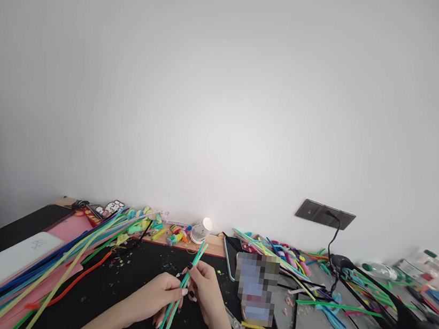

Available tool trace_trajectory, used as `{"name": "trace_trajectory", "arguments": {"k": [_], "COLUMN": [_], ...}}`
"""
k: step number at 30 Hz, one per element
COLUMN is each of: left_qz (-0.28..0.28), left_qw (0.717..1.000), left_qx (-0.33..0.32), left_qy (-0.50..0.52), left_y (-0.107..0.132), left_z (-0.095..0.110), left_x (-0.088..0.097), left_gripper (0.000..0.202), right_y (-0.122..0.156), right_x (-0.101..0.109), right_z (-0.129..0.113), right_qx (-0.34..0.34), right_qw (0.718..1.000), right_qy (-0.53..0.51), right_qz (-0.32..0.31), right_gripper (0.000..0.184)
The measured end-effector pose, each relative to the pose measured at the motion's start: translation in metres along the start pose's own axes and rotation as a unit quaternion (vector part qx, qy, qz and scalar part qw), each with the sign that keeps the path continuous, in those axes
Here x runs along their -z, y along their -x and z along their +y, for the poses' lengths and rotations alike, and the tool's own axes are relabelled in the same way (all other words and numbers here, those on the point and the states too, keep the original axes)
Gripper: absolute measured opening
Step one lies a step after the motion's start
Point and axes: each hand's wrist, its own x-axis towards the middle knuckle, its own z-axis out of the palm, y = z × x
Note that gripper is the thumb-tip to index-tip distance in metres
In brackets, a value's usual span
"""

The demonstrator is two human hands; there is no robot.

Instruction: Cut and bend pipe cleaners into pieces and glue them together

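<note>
- Wall point(211, 104): plain, pale, beyond the black mat point(104, 306), which serves as landmark.
- Bundle of coloured stems point(56, 267): left of the mat, lower part fanned over its left side.
- Left hand point(160, 294): above the mat, closed, thumb pressing the green stems.
- Right hand point(206, 287): above the mat, pinching the same stems nearer their upper ends.
- Phone point(254, 288): at the mat's right edge, screen blurred.
- Metal tool point(237, 327): at the mat's near right; yellow and red handles alongside, one tool or two, cannot tell.
- Paper cup point(201, 230): just past the mat's far edge, tilted.
- Two green stems point(169, 324): over the mat's middle, slanting, close together. Step, judged: gathering and aligning them. Next move, judged: calls for a steady left pinch and fine right fingertip adjustment.
</note>
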Motion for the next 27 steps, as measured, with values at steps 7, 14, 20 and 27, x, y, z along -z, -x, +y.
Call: {"name": "trace_trajectory", "arguments": {"k": [7,14,20,27], "left_qz": [-0.003,-0.015,0.011,0.067], "left_qw": [0.999,0.998,0.996,0.991], "left_qx": [-0.004,0.004,0.002,-0.030], "left_qy": [0.051,0.064,0.087,0.112], "left_y": [-0.001,-0.001,-0.003,-0.012], "left_z": [-0.007,-0.014,-0.016,-0.021], "left_x": [-0.004,-0.002,-0.001,-0.001], "left_gripper": [0.043,0.039,0.038,0.039], "right_y": [0.001,0.000,0.000,0.005], "right_x": [-0.002,0.000,-0.005,-0.013], "right_z": [0.003,0.004,0.002,-0.003], "right_qx": [-0.002,0.011,0.059,0.106], "right_qw": [0.999,0.998,0.993,0.986], "right_qy": [0.047,0.058,0.095,0.106], "right_qz": [-0.002,0.014,0.048,0.068], "right_gripper": [0.033,0.030,0.026,0.022]}}
